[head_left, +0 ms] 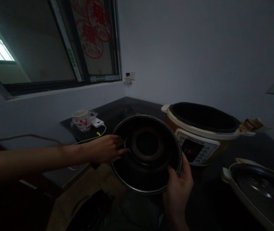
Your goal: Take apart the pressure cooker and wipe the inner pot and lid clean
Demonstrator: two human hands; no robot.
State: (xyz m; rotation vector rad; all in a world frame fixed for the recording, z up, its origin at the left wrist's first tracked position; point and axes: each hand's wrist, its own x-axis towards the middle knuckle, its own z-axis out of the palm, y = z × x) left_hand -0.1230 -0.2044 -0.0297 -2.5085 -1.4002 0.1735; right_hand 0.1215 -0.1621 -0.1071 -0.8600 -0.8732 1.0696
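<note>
Right hand: closed on the near right rim of the dark pot, thumb over the inner side, the other fingers wrapped behind the outer wall.
Left hand: reaches over the pot's left rim, fingers partly bent and pointing inward; whether they pinch something or only rest against the inside cannot be told in the dim light.
Dark pot: between the two hands, tilted, its open mouth turned toward the wearer.
Cooker: just beyond the right hand's grip, uncovered, its control panel facing the near side.
Lid: to the right of the right hand, well apart from it.
Cup: beyond the left hand, in clear plastic wrapping.
White device: just beside the cup, beyond the left hand, with a cable attached.
</note>
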